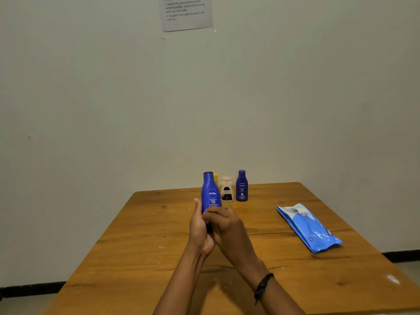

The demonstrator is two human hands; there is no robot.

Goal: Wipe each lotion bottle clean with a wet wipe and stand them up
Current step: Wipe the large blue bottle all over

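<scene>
A blue Nivea lotion bottle (211, 192) is held upright above the table's middle, its label facing me. My left hand (200, 228) grips its lower part from the left. My right hand (223, 226) is closed over the bottle's base from the right; a small white bit shows between the fingers, and I cannot tell if it is a wipe. Behind stand a yellow bottle (216, 178), mostly hidden, a white bottle with a dark label (226, 189) and a smaller dark blue Nivea bottle (241, 186), all upright.
A blue wet wipe pack (309, 228) lies flat on the right side of the wooden table (136, 246). The table's far edge meets a plain wall with a printed instruction sheet (186, 12) taped high up.
</scene>
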